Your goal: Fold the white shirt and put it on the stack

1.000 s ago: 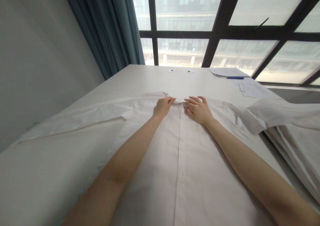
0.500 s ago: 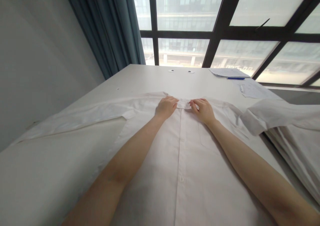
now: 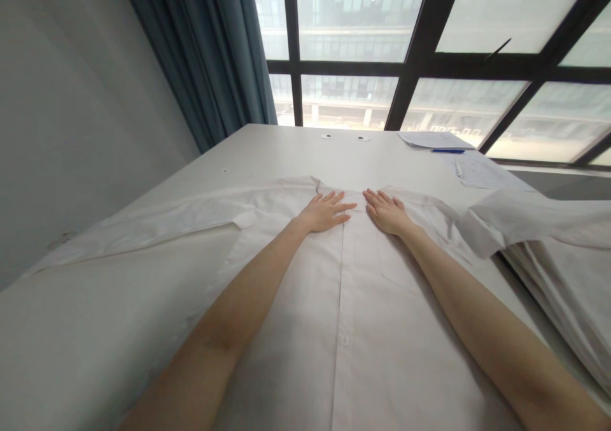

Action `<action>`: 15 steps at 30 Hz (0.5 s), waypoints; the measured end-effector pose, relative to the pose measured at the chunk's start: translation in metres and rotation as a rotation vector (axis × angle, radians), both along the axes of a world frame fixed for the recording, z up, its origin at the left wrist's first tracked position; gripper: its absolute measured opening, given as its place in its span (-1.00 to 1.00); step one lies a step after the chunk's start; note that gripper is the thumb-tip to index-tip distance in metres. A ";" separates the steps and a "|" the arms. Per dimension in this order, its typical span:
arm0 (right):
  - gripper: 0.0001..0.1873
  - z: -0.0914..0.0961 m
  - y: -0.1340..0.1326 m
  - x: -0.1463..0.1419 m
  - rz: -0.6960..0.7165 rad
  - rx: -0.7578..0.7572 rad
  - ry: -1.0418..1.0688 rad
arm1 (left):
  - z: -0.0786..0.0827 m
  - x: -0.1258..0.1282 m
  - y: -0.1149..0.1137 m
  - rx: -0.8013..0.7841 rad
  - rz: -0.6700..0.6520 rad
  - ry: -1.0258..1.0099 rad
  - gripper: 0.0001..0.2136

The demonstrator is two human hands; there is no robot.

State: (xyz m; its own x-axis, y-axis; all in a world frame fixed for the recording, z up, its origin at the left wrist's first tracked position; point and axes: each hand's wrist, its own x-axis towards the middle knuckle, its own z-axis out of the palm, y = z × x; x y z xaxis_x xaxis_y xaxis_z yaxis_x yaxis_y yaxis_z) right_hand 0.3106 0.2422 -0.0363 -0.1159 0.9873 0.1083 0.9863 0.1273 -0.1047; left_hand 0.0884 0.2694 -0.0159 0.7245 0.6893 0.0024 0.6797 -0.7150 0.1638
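A white button-up shirt lies spread front side up, its collar end away from me and its sleeves stretched out to both sides. My left hand rests flat near the collar, fingers spread, reaching across the front placket. Just right of the placket, my right hand lies flat on the cloth with its fingers stretched out and close together. Neither hand grips the fabric. Part of the collar is hidden under the hands. One button shows lower down on the placket.
The shirt lies on a white table. At its far right are papers and a blue pen. More pale cloth lies at the right. A blue curtain and dark-framed windows stand behind, with a grey wall at left.
Both hands have opened from pinching the collar area and now lie flat on the shirt. My left hand has slid slightly right and toward me. The shirt has barely moved.
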 end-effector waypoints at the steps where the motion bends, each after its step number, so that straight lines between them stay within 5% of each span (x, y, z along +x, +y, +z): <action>1: -0.40 0.001 -0.001 0.001 -0.007 -0.015 -0.010 | 0.000 0.000 -0.001 -0.001 0.012 0.010 -0.52; 15: -0.29 0.007 -0.017 0.030 -0.149 -0.064 -0.067 | -0.002 0.000 -0.001 0.010 0.147 0.076 -0.37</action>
